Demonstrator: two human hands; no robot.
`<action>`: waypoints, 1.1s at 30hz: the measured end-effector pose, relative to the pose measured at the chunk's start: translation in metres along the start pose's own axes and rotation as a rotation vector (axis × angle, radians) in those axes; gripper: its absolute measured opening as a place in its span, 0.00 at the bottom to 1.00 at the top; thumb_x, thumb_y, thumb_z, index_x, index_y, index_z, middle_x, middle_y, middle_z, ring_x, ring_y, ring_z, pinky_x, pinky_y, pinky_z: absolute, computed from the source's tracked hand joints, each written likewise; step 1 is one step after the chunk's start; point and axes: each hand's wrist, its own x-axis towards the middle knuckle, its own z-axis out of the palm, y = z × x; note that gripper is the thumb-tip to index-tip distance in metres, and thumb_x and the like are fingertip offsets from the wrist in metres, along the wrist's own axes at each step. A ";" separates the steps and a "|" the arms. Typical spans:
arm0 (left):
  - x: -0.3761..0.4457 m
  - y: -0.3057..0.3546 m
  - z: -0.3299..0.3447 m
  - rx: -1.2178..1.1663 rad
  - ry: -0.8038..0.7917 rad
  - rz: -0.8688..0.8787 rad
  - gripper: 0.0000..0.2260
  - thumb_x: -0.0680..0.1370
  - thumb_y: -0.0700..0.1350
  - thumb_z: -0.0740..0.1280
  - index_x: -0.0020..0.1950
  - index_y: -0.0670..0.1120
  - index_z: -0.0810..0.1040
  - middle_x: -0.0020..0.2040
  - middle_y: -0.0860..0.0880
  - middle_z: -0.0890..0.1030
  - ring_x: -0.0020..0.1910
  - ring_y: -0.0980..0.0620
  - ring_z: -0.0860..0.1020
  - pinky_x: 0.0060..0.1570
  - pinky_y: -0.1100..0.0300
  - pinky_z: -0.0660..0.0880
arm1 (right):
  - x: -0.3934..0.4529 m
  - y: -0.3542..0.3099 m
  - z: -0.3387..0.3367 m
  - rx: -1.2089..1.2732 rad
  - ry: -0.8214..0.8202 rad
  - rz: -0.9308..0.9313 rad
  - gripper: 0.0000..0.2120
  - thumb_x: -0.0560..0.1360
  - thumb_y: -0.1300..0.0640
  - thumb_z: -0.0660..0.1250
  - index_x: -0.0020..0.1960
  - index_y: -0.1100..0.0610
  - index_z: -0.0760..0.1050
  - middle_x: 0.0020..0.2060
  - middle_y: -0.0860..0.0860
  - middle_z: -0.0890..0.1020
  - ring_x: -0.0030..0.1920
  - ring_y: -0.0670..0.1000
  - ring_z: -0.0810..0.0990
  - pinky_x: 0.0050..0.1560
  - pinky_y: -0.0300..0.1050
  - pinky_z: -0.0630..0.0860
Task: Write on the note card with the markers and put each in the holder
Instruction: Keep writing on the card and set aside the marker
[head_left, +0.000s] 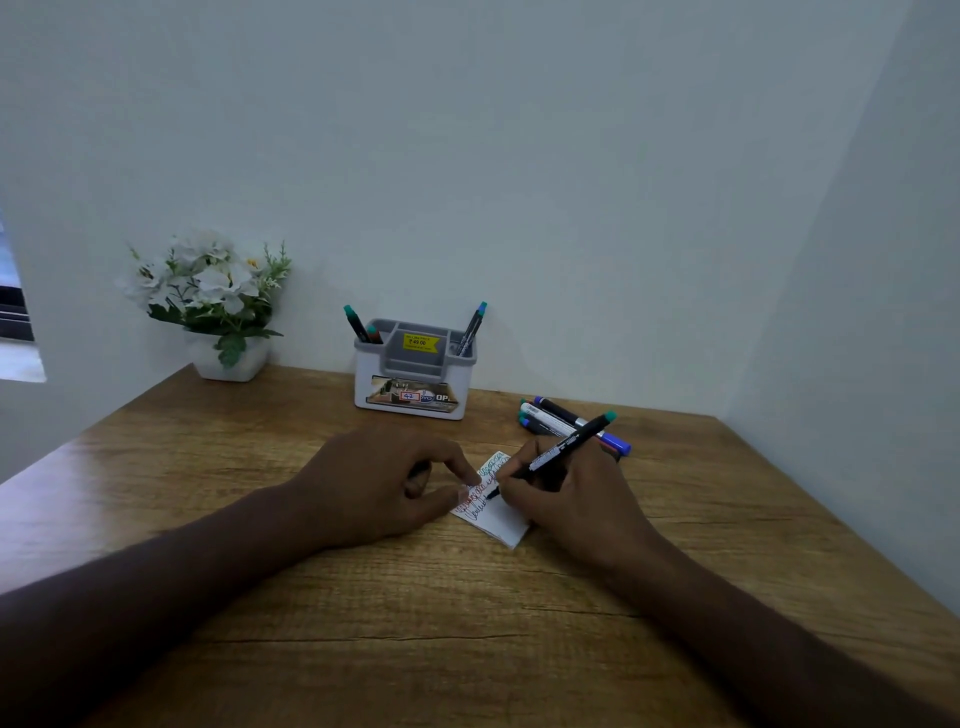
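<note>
A small white note card (500, 522) lies on the wooden table (363, 613), with lines of green, red and dark writing on it. My right hand (566, 499) grips a black marker with a green end (566, 446), its tip touching the card. My left hand (384, 483) rests on the table, its fingertips pressing the card's left edge, and holds nothing. A white and grey holder (415, 384) stands near the wall, with markers (358, 325) in its left slot and markers (471, 328) in its right slot.
Several loose markers (558, 418) lie on the table behind my right hand. A white pot of white flowers (218, 296) stands at the back left against the wall. Walls close off the table at the back and on the right.
</note>
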 end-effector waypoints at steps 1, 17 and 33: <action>0.000 0.000 0.000 0.001 0.002 -0.001 0.10 0.79 0.63 0.68 0.60 0.68 0.79 0.37 0.67 0.77 0.38 0.61 0.75 0.31 0.64 0.64 | 0.000 -0.001 0.000 -0.022 -0.013 -0.014 0.07 0.76 0.49 0.75 0.52 0.50 0.83 0.48 0.44 0.86 0.50 0.43 0.84 0.42 0.34 0.80; -0.001 0.001 -0.002 -0.011 0.004 0.012 0.11 0.79 0.64 0.68 0.60 0.67 0.80 0.37 0.67 0.77 0.38 0.60 0.76 0.32 0.64 0.65 | 0.001 -0.003 -0.003 0.000 0.025 0.007 0.03 0.76 0.53 0.73 0.47 0.51 0.84 0.42 0.48 0.87 0.46 0.46 0.85 0.46 0.49 0.85; 0.000 0.001 -0.001 0.001 0.022 0.000 0.11 0.79 0.65 0.67 0.60 0.69 0.80 0.33 0.61 0.77 0.38 0.59 0.76 0.30 0.66 0.63 | 0.001 -0.004 -0.003 0.007 0.065 0.068 0.05 0.78 0.53 0.74 0.53 0.52 0.84 0.46 0.45 0.87 0.48 0.44 0.85 0.50 0.48 0.86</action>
